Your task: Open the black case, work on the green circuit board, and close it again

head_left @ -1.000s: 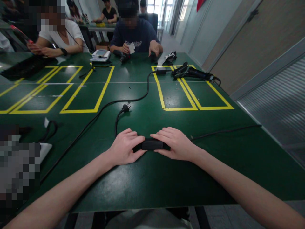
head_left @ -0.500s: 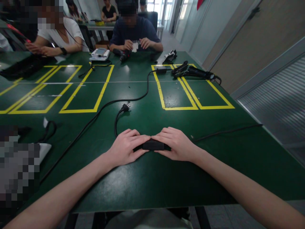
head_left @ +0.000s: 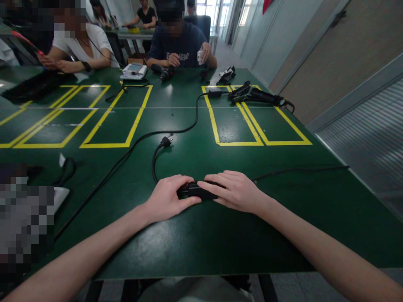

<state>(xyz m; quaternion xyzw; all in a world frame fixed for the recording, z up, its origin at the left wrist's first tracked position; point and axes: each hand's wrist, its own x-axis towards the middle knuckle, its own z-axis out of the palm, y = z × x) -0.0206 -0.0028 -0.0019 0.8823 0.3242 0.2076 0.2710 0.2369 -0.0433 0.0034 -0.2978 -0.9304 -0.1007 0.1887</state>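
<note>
A black power adapter brick lies on the green table near its front edge. My left hand grips the brick's left end with curled fingers. My right hand covers its right end, fingers wrapped over the top. A black cord with a plug curves from the left end toward the table's middle. A thin black cable runs off to the right from the other end.
Yellow tape rectangles mark the table. A long black cord crosses to another adapter. Black tools lie at the far right. Two people sit across the table, handling small items. A white device sits near them.
Both hands have closed in on the brick; my left fingers curled around its end and my right hand slid left over it. A person opposite raised a small white item.
</note>
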